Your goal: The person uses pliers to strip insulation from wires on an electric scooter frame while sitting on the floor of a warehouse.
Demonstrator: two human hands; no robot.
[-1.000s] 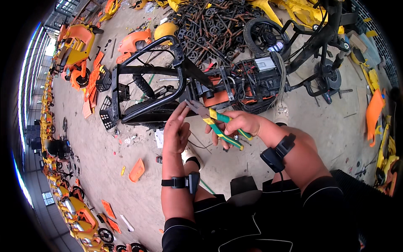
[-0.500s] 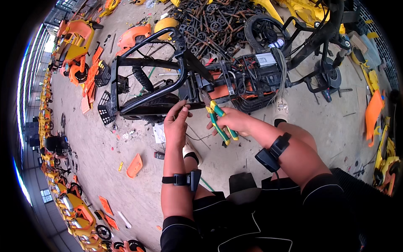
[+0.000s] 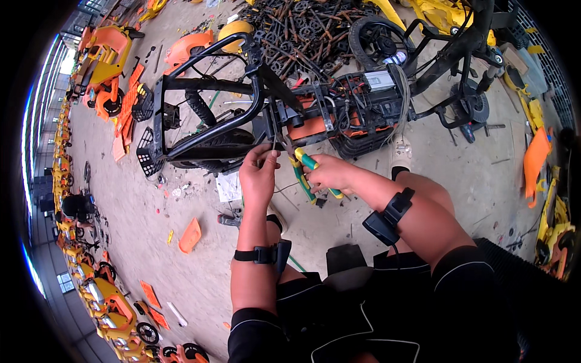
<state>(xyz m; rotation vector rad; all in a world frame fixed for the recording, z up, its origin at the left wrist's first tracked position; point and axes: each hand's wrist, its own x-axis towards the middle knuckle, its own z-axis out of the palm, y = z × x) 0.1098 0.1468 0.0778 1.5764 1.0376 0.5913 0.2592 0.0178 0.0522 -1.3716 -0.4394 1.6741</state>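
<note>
Pliers shift left since 0.5 s ago, head now close by the left hand's fingertips, handles spread wider. Right hand has its fingers curled around the green-and-yellow handles, gripping them. Left hand is just left of the pliers, fingers bent, thumb near the index finger; cannot tell if a thin strand is pinched there. Pliers sit mid-scene, head pointing away, at the near side of a stripped black frame; contact with it unclear.

Frame lies across the scene, rear wheel at left, loose wiring and a silver box right of the hands. Far: pile of rusty metal parts, 1 black wheel at its right. White sheet on the floor left of the left hand; orange piece farther left, nearer. Yellow-orange scooters line the left side. Orange panel at far right.
</note>
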